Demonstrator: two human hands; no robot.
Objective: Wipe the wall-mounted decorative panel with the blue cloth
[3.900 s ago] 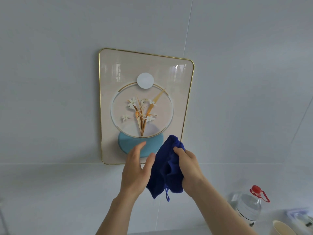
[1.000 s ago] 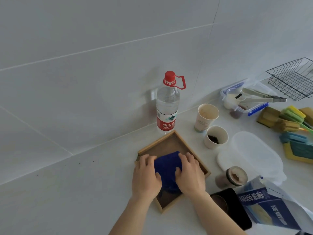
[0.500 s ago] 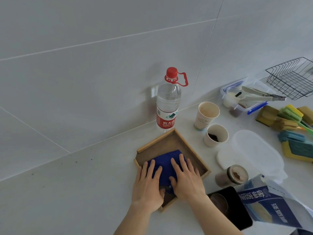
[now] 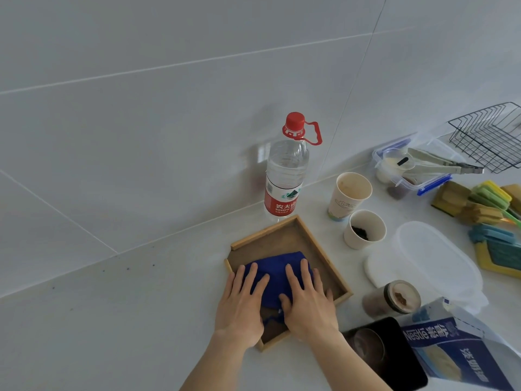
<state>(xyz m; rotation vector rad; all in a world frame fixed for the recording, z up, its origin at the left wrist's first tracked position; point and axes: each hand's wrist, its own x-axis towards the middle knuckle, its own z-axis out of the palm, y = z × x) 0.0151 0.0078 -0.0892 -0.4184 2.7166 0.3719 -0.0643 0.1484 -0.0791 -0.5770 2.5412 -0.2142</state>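
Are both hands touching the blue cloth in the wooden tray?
Touching. The head view shows the left hand and right hand pressed flat on the blue cloth.

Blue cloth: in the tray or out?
In. The blue cloth lies flat inside the wooden tray, with the left hand and right hand pressed flat on it.

Large pale wall tiles [image 4: 169, 136], white countertop [image 4: 112, 320], soft daylight

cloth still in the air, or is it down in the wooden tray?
No, it is down: the blue cloth lies in the wooden tray, with the left hand and right hand flat on it.
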